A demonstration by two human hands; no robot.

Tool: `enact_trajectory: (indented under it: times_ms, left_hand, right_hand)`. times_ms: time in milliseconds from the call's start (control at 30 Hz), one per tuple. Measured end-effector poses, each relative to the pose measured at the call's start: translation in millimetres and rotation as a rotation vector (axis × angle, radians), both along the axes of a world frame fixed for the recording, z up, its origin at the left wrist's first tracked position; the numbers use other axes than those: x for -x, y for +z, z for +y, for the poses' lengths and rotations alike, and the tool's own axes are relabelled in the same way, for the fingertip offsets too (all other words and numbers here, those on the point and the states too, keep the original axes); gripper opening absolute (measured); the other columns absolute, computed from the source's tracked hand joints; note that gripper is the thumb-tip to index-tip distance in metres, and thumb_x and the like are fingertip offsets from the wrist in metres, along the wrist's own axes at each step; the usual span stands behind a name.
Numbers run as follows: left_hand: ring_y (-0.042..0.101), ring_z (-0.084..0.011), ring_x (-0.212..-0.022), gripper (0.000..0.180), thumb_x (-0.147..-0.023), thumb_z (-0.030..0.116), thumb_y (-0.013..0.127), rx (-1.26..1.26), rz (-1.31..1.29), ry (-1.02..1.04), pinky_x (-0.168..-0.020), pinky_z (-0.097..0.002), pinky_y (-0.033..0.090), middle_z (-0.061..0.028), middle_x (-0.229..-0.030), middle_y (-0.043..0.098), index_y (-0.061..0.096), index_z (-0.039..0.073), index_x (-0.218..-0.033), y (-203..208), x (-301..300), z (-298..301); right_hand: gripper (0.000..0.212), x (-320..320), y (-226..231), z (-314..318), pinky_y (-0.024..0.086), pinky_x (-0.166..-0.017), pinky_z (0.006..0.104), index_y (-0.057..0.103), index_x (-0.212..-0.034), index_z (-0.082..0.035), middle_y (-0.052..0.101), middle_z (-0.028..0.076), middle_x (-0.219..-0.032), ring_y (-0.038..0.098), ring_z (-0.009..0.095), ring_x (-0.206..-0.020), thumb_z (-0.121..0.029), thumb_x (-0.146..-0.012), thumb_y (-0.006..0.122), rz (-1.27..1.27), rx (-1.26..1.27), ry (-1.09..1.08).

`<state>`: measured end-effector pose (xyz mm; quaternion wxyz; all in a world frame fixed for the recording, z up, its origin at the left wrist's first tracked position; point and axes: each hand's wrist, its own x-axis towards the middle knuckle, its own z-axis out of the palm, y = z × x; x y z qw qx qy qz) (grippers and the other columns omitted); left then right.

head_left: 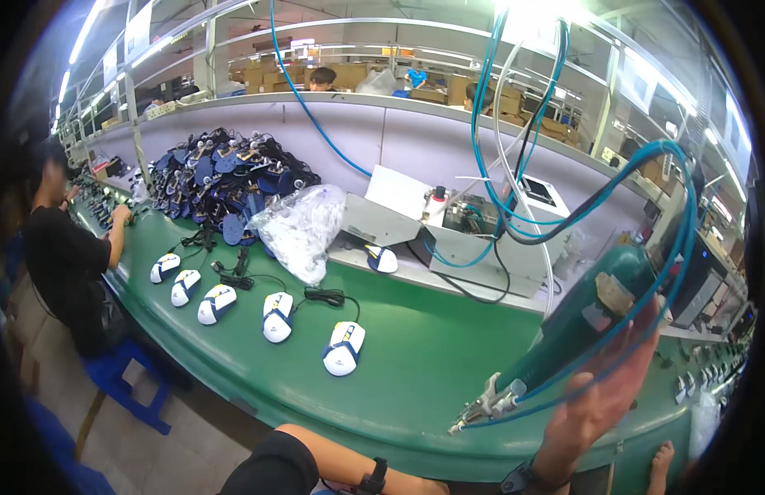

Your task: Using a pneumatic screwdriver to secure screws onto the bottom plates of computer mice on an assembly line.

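My right hand [601, 396], slightly blurred, is raised at the right beside a dark green cylindrical tool [584, 309]. Its fingers stretch upward with the thumb apart, and a blue hose crosses in front of them. The tool hangs tilted, its metal nozzle end pointing down and left over the green bench [415, 412]. My left forearm [341, 458] lies along the lower edge; its hand is out of view. White-and-blue computer mice stand in a row on the bench, the nearest mouse [343, 348] having its black cable bundled behind it.
A heap of dark blue mouse parts with cables [225, 177] lies behind a clear plastic bag [304, 235]. Another mouse [381, 259] rests by a grey metal machine [481, 247]. Blue hoses [481, 107] dangle overhead. A co-worker [65, 247] is at left; another person's hand [661, 464] shows at lower right.
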<state>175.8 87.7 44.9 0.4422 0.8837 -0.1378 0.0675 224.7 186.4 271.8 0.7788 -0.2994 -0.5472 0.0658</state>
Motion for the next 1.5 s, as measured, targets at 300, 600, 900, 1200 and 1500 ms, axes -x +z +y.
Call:
enact_trajectory:
  times_ms: [300, 600, 900, 1200, 1500]
  left_hand:
    - [0.061, -0.0337, -0.071, 0.017, -0.091, 0.021, 0.054, -0.017, 0.015, 0.097, -0.06, -0.0433, 0.05, -0.0141, -0.077, 0.057, 0.057, 0.005, -0.085, 20.5, 16.7, 52.7]
    - [0.061, -0.0336, -0.071, 0.018, -0.093, 0.021, 0.053, -0.017, 0.035, 0.248, -0.06, -0.0432, 0.049, -0.0137, -0.078, 0.057, 0.056, 0.005, -0.086, 40.9, 50.1, 66.1]
    - [0.06, -0.0335, -0.071, 0.018, -0.095, 0.022, 0.052, -0.132, -0.022, 0.195, -0.06, -0.043, 0.049, -0.0132, -0.078, 0.056, 0.055, 0.006, -0.087, 86.1, 40.5, 30.2]
    - [0.06, -0.0335, -0.072, 0.018, -0.097, 0.022, 0.051, -0.204, 0.07, 0.034, -0.06, -0.0429, 0.049, -0.0128, -0.079, 0.055, 0.054, 0.006, -0.089, 127.9, -9.7, -13.3]
    - [0.067, -0.0319, -0.07, 0.053, -0.093, 0.053, 0.05, -0.956, 0.432, 1.547, -0.055, -0.0413, 0.054, -0.017, -0.078, 0.064, 0.062, 0.001, -0.094, 118.2, 90.4, 103.3]
  right_hand:
    - [0.074, -11.4, -19.2, 56.7, 0.054, -0.057, 0.0282, 0.04, -0.135, 0.006, 0.059, 0.014, -0.099, 0.067, 0.022, -0.07, -0.009, -0.073, 0.077, 0.124, 0.391, 0.904]
    - [0.054, 13.8, -0.2, 61.7, 0.048, -0.05, 0.0236, 0.05, -0.122, 0.001, 0.054, 0.003, -0.077, 0.057, 0.012, -0.057, 0.003, -0.069, 0.06, 0.092, 0.443, 0.472]
    - [0.052, -10.9, 26.4, -1.8, 0.036, -0.037, 0.0216, 0.042, -0.128, 0.003, 0.047, -0.001, -0.063, 0.048, 0.009, -0.042, -0.008, -0.081, 0.062, 0.121, 0.435, 0.319]
    - [0.057, -94.7, 34.1, -25.4, 0.055, -0.068, 0.0282, 0.043, -0.13, 0.002, 0.061, 0.009, -0.093, 0.065, 0.016, -0.076, 0.004, -0.077, 0.066, 0.197, 0.302, 0.552]
    - [0.043, -148.2, 36.5, -36.5, 0.036, -0.048, 0.0194, 0.053, -0.121, -0.006, 0.06, 0.002, -0.082, 0.048, 0.004, -0.056, 0.002, -0.079, 0.061, 0.105, 0.335, 0.372]
